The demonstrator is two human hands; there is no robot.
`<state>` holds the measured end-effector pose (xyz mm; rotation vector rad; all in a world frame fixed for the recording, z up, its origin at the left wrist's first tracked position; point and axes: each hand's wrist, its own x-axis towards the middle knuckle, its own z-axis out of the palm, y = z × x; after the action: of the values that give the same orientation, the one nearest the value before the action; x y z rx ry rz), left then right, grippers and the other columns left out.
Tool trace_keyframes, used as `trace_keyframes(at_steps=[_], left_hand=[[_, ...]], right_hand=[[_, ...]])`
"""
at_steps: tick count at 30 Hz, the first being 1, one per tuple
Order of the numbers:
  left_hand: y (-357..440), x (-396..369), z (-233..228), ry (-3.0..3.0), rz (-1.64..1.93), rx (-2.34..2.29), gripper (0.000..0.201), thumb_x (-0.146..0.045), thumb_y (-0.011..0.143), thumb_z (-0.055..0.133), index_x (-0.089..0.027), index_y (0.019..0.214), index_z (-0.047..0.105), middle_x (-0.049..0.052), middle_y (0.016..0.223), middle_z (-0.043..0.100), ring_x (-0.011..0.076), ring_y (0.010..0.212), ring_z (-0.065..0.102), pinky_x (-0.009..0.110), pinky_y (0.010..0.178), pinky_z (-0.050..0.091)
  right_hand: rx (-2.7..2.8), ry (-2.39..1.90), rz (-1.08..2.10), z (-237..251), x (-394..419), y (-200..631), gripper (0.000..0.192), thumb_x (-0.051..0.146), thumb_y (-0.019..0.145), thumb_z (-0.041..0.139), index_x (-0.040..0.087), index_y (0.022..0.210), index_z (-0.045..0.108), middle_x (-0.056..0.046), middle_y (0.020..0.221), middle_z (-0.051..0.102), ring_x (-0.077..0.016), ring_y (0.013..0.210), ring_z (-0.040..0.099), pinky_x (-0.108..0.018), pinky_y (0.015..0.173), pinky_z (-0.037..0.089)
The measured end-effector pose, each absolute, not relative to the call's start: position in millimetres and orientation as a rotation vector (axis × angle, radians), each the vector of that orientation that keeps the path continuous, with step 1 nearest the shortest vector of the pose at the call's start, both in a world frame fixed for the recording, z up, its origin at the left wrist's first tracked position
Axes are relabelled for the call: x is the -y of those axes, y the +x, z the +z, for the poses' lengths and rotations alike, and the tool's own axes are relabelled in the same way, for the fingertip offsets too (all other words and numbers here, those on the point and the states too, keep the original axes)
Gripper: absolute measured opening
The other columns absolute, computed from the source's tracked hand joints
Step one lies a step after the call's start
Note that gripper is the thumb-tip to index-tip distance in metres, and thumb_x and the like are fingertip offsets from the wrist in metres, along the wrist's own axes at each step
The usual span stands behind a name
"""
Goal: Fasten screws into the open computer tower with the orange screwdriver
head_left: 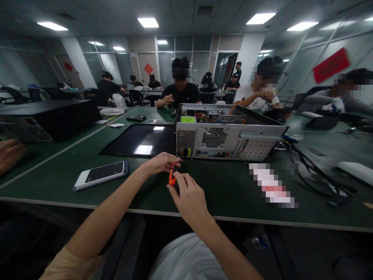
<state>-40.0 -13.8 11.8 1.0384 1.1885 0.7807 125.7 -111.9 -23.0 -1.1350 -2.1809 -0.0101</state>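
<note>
An orange-and-black screwdriver (173, 177) is held over the table's near part. My right hand (190, 196) is closed on its orange handle end with thumb and fingers. At the far end of the tool, my left hand (161, 163) pinches round its front; whether a small part is also between those fingertips is hidden. Just beyond my hands lies an opened computer case (230, 142), its rear panel facing me and wires showing inside. Flat on the table to its left is a glossy black side panel (140, 140).
A white device with a dark screen (101, 173) lies left of my forearm. Black cables (305, 167) and a blurred-out strip (272, 186) are at right. Another dark case (58, 116) stands at left, near another person's hand (10, 155). People sit across the green table (227, 194).
</note>
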Motion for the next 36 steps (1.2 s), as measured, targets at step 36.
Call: trace_keyframes(at_steps=[36], left_hand=[[-39.5,12.5,10.7,1.024,0.782,-1.268,0.031,-0.037,0.091,0.062,-0.010,0.100,0.071,0.010,0.086,0.074,0.0126,0.059,0.066,0.024,0.056,0.053]], right_hand=[[2.217,-1.014,-0.048,-22.3,115.7,126.7,0.031,0.024,0.098,0.050,0.015,0.127,0.057,-0.014,0.118,0.061,-0.0221,0.099,0.062,-0.033,0.080,0.055]])
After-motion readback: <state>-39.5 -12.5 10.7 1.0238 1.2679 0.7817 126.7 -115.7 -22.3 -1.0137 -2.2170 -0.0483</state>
